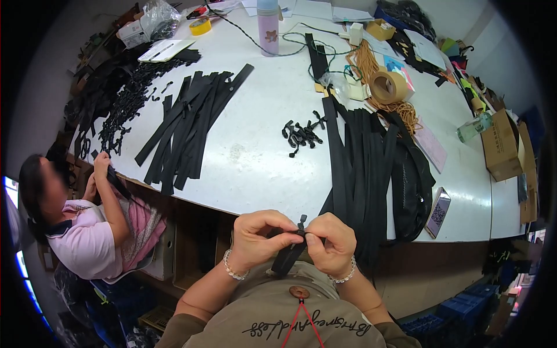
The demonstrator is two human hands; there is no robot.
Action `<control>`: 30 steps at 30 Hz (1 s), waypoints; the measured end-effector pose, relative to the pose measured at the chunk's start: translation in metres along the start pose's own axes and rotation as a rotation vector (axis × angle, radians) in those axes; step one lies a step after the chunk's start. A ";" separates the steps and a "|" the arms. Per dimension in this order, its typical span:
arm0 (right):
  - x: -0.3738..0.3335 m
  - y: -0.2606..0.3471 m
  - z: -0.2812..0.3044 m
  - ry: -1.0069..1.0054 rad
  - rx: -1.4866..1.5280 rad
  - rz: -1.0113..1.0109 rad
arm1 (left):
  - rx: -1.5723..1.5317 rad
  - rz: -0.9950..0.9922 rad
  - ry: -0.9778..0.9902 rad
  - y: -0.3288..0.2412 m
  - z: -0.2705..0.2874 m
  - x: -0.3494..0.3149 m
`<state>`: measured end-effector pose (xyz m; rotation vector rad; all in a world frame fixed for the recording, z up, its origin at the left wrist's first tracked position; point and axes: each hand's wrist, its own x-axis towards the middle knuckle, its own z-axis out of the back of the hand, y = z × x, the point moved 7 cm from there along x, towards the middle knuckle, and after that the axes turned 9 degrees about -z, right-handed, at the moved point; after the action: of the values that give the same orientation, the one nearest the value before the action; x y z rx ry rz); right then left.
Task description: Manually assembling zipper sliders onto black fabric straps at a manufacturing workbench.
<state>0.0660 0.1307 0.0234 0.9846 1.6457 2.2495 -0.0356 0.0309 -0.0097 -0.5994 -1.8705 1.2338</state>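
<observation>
Close to my body, at the table's front edge, my left hand [265, 235] and my right hand [332, 243] meet fingertip to fingertip. Both are closed in a pinch around a small black zipper pull [303, 220], whose end sticks up between them. From below the fingers hangs a black zipper strip [284, 262], against my clothing. Exactly how pull and strip join is hidden by my fingertips. A small pile of loose black zipper pulls [301, 137] lies on the table beyond my hands. To the right, a bundle of long black strips [362, 180] drapes over the edge.
Left of centre lies another stack of black strips [194, 127]; beyond it spreads a heap of black pulls [130, 93]. A co-worker [93, 226] sits at left, handling black pieces. A black bag [411, 185], a phone [438, 212], a tape roll [387, 87] and a bottle [268, 29] occupy the table.
</observation>
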 end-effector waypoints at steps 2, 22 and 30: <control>0.000 0.002 -0.001 -0.005 -0.005 0.010 | -0.043 -0.010 -0.028 0.001 0.002 -0.002; 0.001 -0.015 -0.005 0.114 0.026 -0.258 | -0.088 0.186 -0.118 0.017 0.007 -0.016; -0.012 -0.025 -0.008 -0.041 0.247 -0.281 | -0.147 0.115 -0.089 0.016 0.002 -0.017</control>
<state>0.0646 0.1276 -0.0051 0.7824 1.9412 1.8678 -0.0282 0.0239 -0.0312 -0.7520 -2.0380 1.2206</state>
